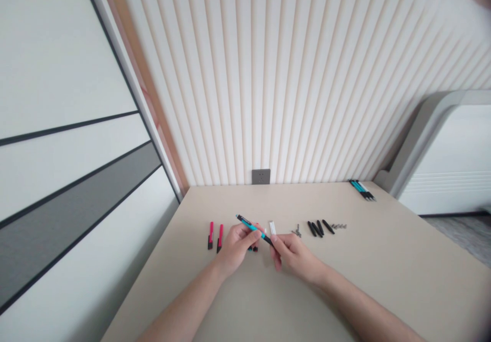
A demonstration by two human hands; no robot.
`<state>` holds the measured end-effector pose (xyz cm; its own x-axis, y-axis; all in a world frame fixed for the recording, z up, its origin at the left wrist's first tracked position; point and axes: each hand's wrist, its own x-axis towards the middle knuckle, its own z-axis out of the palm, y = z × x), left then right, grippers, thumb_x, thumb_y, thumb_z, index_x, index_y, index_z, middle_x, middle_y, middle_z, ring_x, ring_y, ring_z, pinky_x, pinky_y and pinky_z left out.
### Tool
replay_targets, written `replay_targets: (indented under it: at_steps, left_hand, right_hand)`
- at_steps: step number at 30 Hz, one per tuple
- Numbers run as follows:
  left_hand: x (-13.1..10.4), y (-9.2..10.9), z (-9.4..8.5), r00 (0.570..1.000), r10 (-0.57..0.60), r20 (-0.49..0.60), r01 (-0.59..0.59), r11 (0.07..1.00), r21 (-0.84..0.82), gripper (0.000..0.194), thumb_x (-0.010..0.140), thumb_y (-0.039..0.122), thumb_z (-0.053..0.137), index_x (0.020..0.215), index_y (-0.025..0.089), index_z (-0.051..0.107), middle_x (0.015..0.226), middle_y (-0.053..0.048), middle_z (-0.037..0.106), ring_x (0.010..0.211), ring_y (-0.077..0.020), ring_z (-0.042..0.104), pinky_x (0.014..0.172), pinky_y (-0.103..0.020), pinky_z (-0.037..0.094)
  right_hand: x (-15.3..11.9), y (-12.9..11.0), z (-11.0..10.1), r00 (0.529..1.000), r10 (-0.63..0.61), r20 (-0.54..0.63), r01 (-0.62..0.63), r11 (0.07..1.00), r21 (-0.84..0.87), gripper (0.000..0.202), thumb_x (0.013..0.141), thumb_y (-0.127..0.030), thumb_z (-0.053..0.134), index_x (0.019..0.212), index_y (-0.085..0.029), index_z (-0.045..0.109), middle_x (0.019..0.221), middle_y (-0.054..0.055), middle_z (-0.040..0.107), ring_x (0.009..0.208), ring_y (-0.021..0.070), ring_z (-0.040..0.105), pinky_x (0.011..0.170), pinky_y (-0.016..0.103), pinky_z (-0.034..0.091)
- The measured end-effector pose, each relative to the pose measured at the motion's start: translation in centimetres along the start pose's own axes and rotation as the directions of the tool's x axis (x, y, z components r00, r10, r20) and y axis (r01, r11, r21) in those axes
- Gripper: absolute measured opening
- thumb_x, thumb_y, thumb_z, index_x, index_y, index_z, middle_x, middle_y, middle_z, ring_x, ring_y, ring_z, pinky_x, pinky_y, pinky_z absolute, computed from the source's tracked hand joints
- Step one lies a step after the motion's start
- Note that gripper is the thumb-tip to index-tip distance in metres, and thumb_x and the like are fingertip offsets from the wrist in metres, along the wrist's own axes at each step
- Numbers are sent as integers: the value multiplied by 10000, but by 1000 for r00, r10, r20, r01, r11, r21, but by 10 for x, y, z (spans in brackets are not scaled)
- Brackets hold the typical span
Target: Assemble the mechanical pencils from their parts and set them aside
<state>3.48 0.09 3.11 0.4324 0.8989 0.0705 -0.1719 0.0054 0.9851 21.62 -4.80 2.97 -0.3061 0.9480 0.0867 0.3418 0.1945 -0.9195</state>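
Observation:
Both hands hold a blue and black pen (251, 226) slantwise above the table. My left hand (238, 244) pinches its blue barrel, the clip end pointing up and left. At the lower end, my right hand (288, 251) has its fingers closed on the black grip section. Just left of my left hand lie two pink and black pen barrels (211, 234). Behind my right hand are white refills (272, 227), partly hidden by its fingers. Under my left hand, another dark and blue pen part (254, 249) shows only in part.
Right of my hands lie small metal pieces (296, 230), several black grip sections (315, 228) and a row of springs (339, 226). Several blue, white and black pens (362, 190) rest at the table's back right. A wall socket (261, 176) sits behind the table (238, 301); a cabinet (65, 178) stands left.

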Motion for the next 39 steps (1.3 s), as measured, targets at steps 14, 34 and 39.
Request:
replay_targets:
  at_steps: [14, 34, 39]
  left_hand:
    - [-7, 6, 6, 996, 42, 79, -38, 998, -46, 748, 886, 335, 609, 1493, 264, 178, 827, -13, 601, 692, -118, 512, 636, -234, 389]
    - [-4, 7, 3, 999, 37, 36, -40, 997, 62, 747, 847, 321, 634, 1477, 222, 244, 835, -10, 625, 729, -129, 574, 699, -253, 446]
    - [-2, 4, 4, 1000, -5, -25, 7, 997, 74, 536, 812, 364, 676, 1284, 164, 521, 842, -34, 655, 769, -148, 580, 714, -250, 450]
  right_hand:
    - [-3, -5, 11, 989, -69, 128, 83, 991, -108, 464, 1003, -414, 306, 781, -166, 630, 639, 0, 653, 524, 91, 519, 558, 191, 402]
    - [-2, -5, 8, 994, -93, 55, 100, 986, -133, 95, 859, -250, 538, 797, -183, 564, 647, -48, 536, 585, 91, 453, 565, 196, 360]
    - [1, -4, 9, 995, -59, -76, 45, 983, -179, 84, 818, -174, 517, 744, -182, 555, 639, -46, 543, 594, 95, 468, 580, 206, 363]
